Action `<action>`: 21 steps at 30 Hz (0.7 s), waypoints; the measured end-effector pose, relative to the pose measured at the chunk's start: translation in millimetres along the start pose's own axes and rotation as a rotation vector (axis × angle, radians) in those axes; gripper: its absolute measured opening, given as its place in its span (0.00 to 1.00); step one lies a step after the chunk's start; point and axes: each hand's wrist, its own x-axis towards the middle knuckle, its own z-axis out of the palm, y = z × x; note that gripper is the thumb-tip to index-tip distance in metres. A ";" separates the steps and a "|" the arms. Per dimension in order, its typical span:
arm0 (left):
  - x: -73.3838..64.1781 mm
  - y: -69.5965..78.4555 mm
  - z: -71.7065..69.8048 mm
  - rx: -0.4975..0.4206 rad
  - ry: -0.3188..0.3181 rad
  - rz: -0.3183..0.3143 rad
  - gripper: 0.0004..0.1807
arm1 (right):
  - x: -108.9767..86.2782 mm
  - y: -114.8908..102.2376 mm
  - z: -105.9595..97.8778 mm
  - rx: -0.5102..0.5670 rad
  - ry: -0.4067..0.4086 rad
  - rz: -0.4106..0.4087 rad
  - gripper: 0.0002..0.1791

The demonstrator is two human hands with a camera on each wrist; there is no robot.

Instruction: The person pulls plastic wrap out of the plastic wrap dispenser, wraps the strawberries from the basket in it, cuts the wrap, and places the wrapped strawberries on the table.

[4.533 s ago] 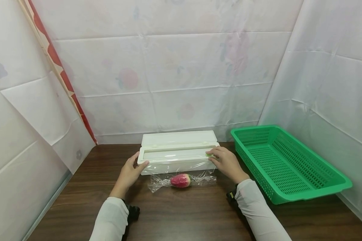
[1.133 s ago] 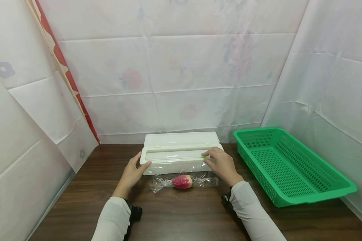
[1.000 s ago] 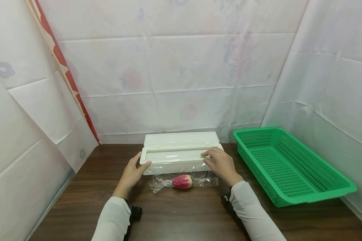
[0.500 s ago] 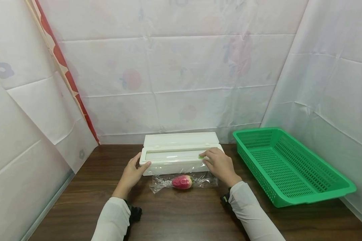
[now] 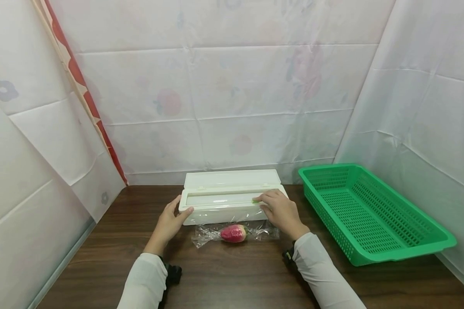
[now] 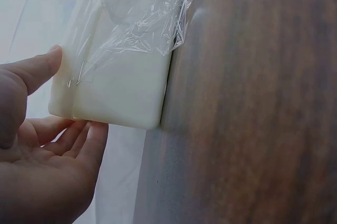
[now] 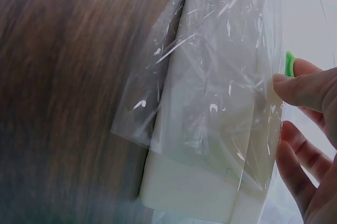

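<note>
A white cling film dispenser [image 5: 224, 215] stands on the table with its lid [image 5: 232, 179] folded back. My left hand [image 5: 169, 223] grips its left end, the thumb on the front top edge and the other fingers round the end and underside. At the right part of the top, my right hand [image 5: 282, 211] pinches a small green slide cutter [image 5: 254, 200], which also shows in the right wrist view as a green tab [image 7: 289, 64]. Clear cling film [image 7: 210, 77] hangs over the dispenser's front. A red fruit-like item [image 5: 233, 233], pale at its right end, lies wrapped in film before it.
A green plastic basket [image 5: 375, 256] stands on the right side of the brown wooden table [image 5: 232, 279]. White patterned sheets [image 5: 224, 86] form walls behind and at both sides. Each wrist wears a black camera band [image 5: 173, 273].
Over these seconds my right hand and the green slide cutter have shifted slowly left along the dispenser's top. My left hand keeps its grip, and the wrapped red item stays in place.
</note>
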 end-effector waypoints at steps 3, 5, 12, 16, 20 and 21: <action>0.6 -0.5 0.1 0.002 -0.002 -0.005 0.45 | 0.2 -0.2 0.4 -0.001 -0.004 -0.007 0.15; 0.7 -0.8 0.3 0.004 -0.004 -0.005 0.45 | 0.3 -0.7 0.4 0.002 -0.004 -0.016 0.15; -0.9 0.6 0.1 0.001 -0.019 -0.017 0.46 | 0.2 -1.1 0.0 0.025 -0.020 -0.045 0.14; -2.2 1.3 -0.8 -0.001 -0.021 -0.014 0.46 | -0.1 0.0 0.0 0.052 -0.026 -0.039 0.14; -1.8 0.4 -0.8 -0.007 -0.024 -0.010 0.46 | 0.5 -0.2 1.5 0.090 0.026 -0.003 0.16; -1.4 0.0 -0.7 -0.008 -0.024 -0.010 0.46 | 0.7 -0.6 1.9 0.096 0.046 0.009 0.16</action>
